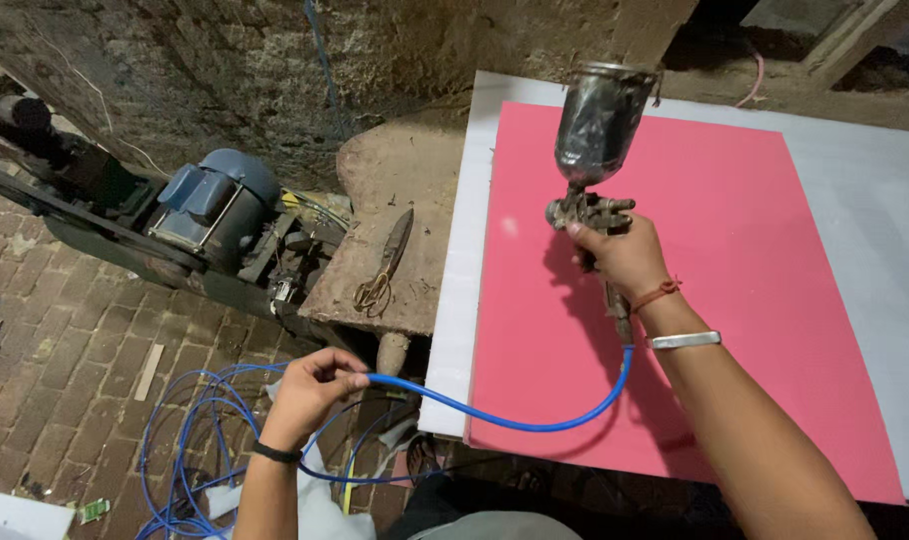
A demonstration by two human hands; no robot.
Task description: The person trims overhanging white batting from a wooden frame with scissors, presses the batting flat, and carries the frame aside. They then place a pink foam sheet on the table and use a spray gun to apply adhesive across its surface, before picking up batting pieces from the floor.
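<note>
right hand (625, 255): closed around grip of spray gun (595, 150), metal cup upright above the fist, over pink panel (715, 300). left hand (310, 395): fingers pinched on blue air hose (495, 415), which loops to the gun's base. beneath: white board (465, 280). left of hands: scissors (387, 265), blue motor (215, 205), brick floor (65, 340).

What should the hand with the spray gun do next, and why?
Probably sweep the spray gun sideways across the pink sheet: the right hand holds it above the sheet's upper part, and the left hand lifts the blue hose clear of the surface.
</note>
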